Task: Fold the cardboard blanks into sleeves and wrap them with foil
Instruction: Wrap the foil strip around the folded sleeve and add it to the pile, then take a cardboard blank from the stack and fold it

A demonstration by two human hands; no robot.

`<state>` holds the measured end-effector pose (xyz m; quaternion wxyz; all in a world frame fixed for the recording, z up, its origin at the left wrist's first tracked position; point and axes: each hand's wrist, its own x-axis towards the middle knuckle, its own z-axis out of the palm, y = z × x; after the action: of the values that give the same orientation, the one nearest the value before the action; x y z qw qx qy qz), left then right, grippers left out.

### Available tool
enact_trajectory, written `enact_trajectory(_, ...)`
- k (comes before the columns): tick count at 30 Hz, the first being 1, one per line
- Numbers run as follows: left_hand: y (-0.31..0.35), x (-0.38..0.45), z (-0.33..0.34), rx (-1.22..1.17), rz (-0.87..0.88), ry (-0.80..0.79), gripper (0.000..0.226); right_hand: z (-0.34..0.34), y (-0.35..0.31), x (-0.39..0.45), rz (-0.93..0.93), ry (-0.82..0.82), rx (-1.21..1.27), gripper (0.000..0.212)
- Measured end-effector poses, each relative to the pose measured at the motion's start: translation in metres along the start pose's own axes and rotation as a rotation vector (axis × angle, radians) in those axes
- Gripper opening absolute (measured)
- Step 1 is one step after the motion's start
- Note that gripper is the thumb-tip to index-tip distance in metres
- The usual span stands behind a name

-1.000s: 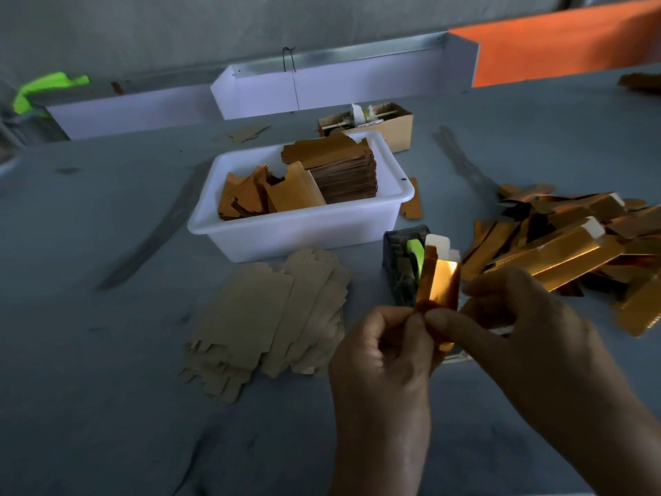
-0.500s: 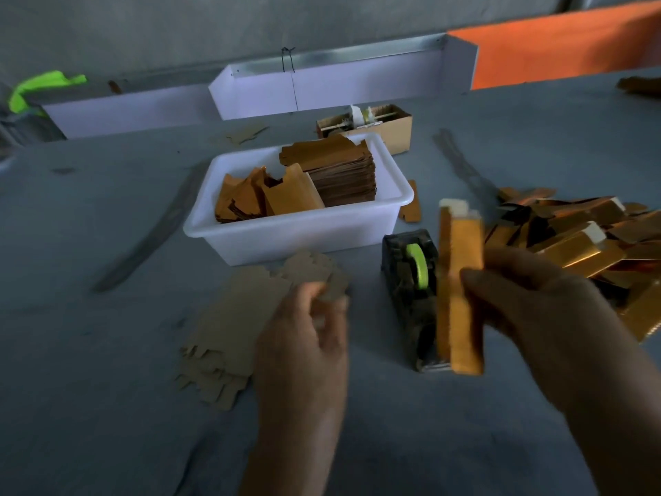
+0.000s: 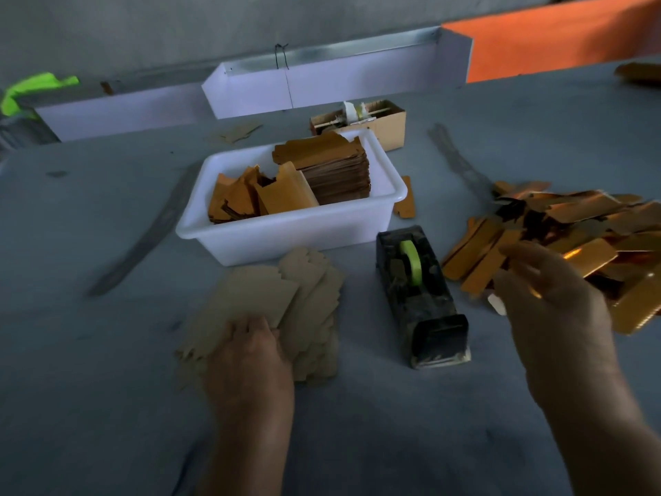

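**Cardboard blank chosen as a finished sleeve joins the pile**

Brown cardboard blanks (image 3: 272, 316) lie fanned on the grey worktop (image 3: 89, 352), near and left of centre, where the left hand (image 3: 250, 356) rests its fingertips on the top sheet, seemingly to slide one free; its grip looks flat against the card and does not pinch. The right hand (image 3: 551, 298) hovers at the near edge of the heap of gold-foiled sleeves (image 3: 579, 223) on the right, fingers spread and holding nothing. A black tape dispenser (image 3: 418, 291) with a green roll stands between the two piles, within reach of either hand. Beyond it a white tub (image 3: 286, 230) holds stacked gold foil pieces (image 3: 336, 173), kept close for wrapping. A small cardboard box (image 3: 386, 119) sits farther back. No brand, label or writing can be read anywhere.
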<state>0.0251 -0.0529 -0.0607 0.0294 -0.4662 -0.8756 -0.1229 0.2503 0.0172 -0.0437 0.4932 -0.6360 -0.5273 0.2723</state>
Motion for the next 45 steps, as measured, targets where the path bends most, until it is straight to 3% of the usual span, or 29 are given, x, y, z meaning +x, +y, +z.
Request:
enact_trajectory(1, 0.0, -0.002, 0.0, -0.023, 0.034, 0.018, 0.009, -0.001, -0.004, -0.004, -0.031, -0.015, 0.007, 0.028)
enact_trajectory(4, 0.001, -0.01, -0.007, -0.031, 0.113, 0.223, 0.023, -0.004, -0.025, -0.018, -0.064, -0.083, 0.1, 0.016)
enact_trajectory(9, 0.022, -0.019, -0.01, -0.143, 0.314, 0.556, 0.019, 0.016, -0.052, -0.051, 0.167, -0.638, 0.522, 0.013)
enact_trajectory(11, 0.041, -0.034, -0.007, -0.241, 0.467, 0.565, 0.018, 0.027, -0.053, -0.059, 0.246, -0.752, 0.567, 0.02)
enact_trajectory(13, 0.057, -0.049, -0.002, -0.346, 0.605, 0.523, 0.025, 0.033, -0.052, -0.059, 0.284, -0.716, 0.596, 0.018)
enact_trajectory(15, 0.064, -0.056, -0.004, -0.493, 0.647, 0.448, 0.029, 0.031, -0.046, -0.053, 0.306, -0.622, 0.649, 0.03)
enact_trajectory(17, 0.064, -0.056, -0.01, -0.667, 0.6, 0.399, 0.028, 0.026, -0.041, -0.047, 0.331, -0.603, 0.685, 0.032)
enact_trajectory(20, 0.061, -0.051, -0.022, -0.835, 0.358, 0.347, 0.025, 0.017, -0.032, -0.041, 0.412, -0.696, 0.745, 0.022)
enact_trajectory(23, 0.056, -0.039, -0.028, -0.974, 0.054, 0.02, 0.04, 0.009, -0.028, -0.036, 0.431, -0.767, 0.73, 0.029)
enact_trajectory(25, 0.052, -0.032, -0.032, -1.179, -0.044, -0.297, 0.033, 0.008, -0.026, -0.035, 0.37, -0.801, 0.639, 0.028)
enact_trajectory(27, 0.052, -0.031, -0.034, -1.264, -0.07, -0.459, 0.024, 0.008, -0.026, -0.036, 0.316, -0.814, 0.563, 0.028)
enact_trajectory(32, 0.053, -0.031, -0.028, -1.273, -0.07, -0.487, 0.03, 0.006, -0.03, -0.037, 0.131, -0.775, 0.258, 0.017)
enact_trajectory(36, 0.052, -0.029, -0.026, -1.336, -0.091, -0.429, 0.027, 0.001, -0.032, -0.036, -0.201, -0.529, -0.097, 0.009)
enact_trajectory(38, 0.052, -0.03, -0.027, -1.354, -0.092, -0.404, 0.026, -0.001, -0.035, -0.037, -0.248, -0.492, -0.126, 0.001)
enact_trajectory(45, 0.05, -0.033, -0.025, -1.29, -0.078, -0.293, 0.023, 0.0, -0.04, -0.043, -0.254, -0.53, -0.128, 0.014)
